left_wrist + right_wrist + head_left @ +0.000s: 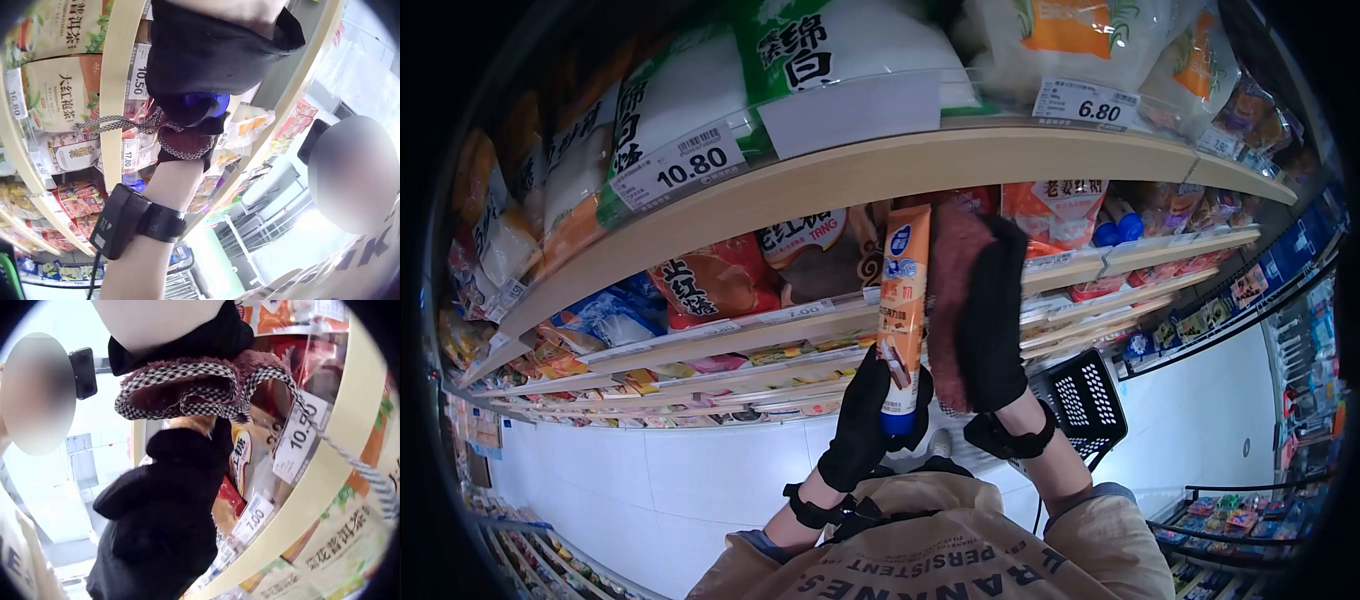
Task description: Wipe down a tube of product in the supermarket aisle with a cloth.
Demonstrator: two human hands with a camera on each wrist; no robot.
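Two black-gloved hands are raised before the shelves. The left hand point(865, 415) grips the lower end of an upright orange tube point(905, 300) with a blue cap at its bottom; in the left wrist view that cap point(220, 104) shows at the glove point(203, 59). Close to the tube's right side, the right hand point(997, 310) holds a reddish-brown cloth point(955, 300), its fingers mostly hidden. The right wrist view shows the cloth's black-and-white checked edging point(178, 369) and a cord point(372, 478), with the left glove point(169, 515) below.
Shelves point(820, 170) carry bagged goods with price tags, among them white bags point(880, 60) above and red bags point(715, 280) behind the hands. A black basket point(1085, 400) stands at the lower right. Pale floor point(700, 470) lies below, with more racks point(1235, 520) at the sides.
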